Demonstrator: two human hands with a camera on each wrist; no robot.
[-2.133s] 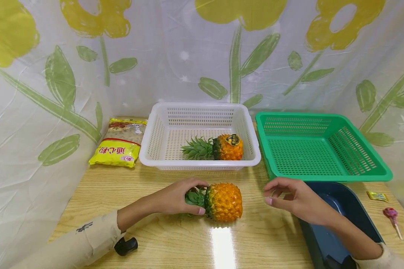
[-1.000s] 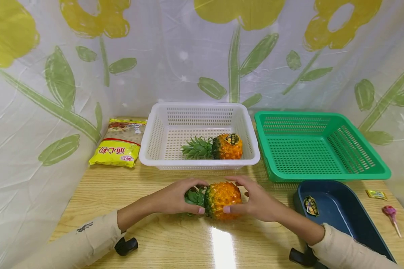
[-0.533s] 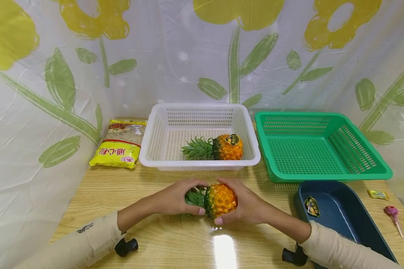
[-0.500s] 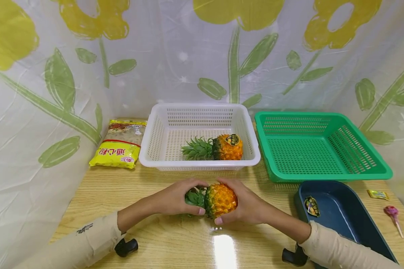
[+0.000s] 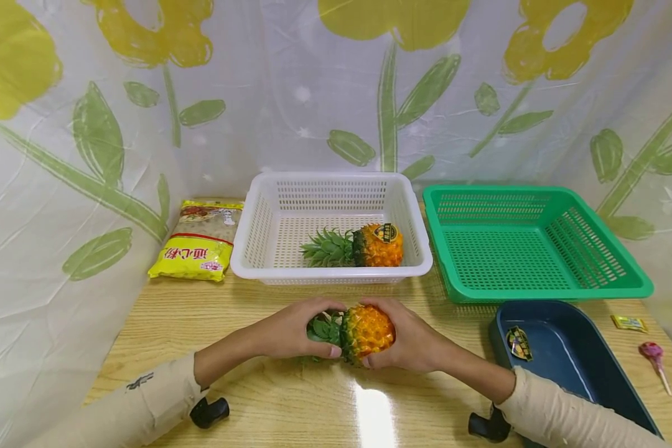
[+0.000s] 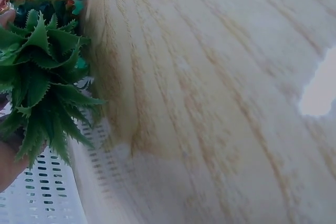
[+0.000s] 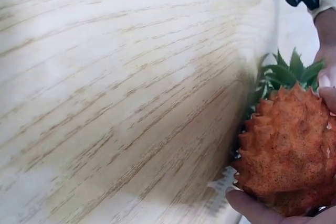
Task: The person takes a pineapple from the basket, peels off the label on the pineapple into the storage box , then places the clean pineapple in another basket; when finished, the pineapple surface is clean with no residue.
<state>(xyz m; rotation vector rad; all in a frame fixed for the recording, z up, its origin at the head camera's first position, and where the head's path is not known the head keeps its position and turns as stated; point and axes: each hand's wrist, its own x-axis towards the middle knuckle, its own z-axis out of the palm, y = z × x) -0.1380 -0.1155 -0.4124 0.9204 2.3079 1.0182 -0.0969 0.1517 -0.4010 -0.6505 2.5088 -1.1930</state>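
A pineapple [image 5: 369, 333] lies on its side on the wooden table, its leafy crown [image 6: 39, 77] to the left. My left hand [image 5: 291, 330] grips it by the crown, thumb in front and fingers behind. From the other end my right hand [image 5: 414, 339] holds the orange body [image 7: 291, 150], thumb and fingers curled round it. No label shows on the visible side of this pineapple. Behind it, a second pineapple [image 5: 381, 249] with a black-and-gold label [image 5: 386, 233] lies in the white basket [image 5: 330, 272].
A green basket [image 5: 549, 294] stands at the back right. In front of it sits a dark blue tray [image 5: 560, 336] with a black-and-gold label [image 5: 519, 343] on its inner left side. A yellow bag [image 5: 198, 242] lies far left; a small yellow packet [image 5: 629, 323] and a lollipop [image 5: 653, 358] lie far right.
My right hand has moved left from beside the blue tray and taken hold of the pineapple's body. Lately its thumb has shifted slightly up the fruit. My left hand has stayed on the crown.
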